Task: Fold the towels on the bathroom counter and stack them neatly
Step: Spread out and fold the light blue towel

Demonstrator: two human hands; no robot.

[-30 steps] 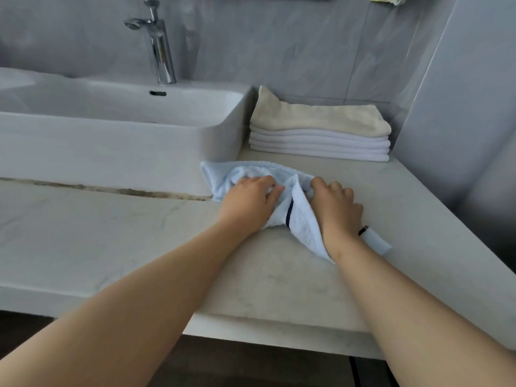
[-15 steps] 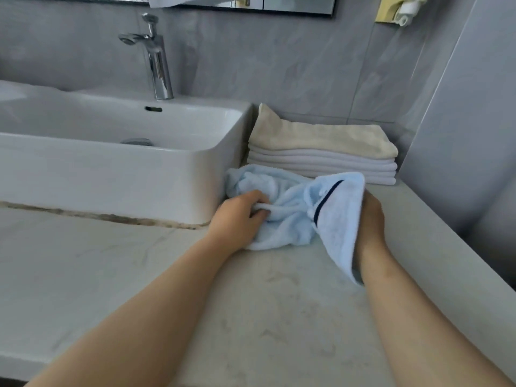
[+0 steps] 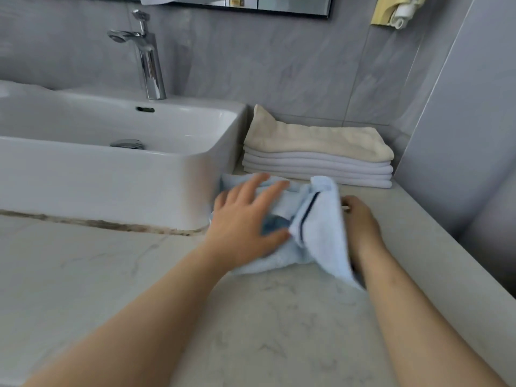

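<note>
In the middle of the frame, our light blue towel (image 3: 318, 233) lies crumpled on the stone surface (image 3: 279, 317), just beside the white sink (image 3: 111, 177). Our left hand (image 3: 245, 219) lies on it with the fingers spread flat, so the cloth cannot slide. Our right hand (image 3: 360, 219) sits behind a raised flap with a dark stripe; we think it holds that edge up to fold it, but the grip is hidden. The neat stack of folded towels (image 3: 318, 160) waits behind, near the wall.
</note>
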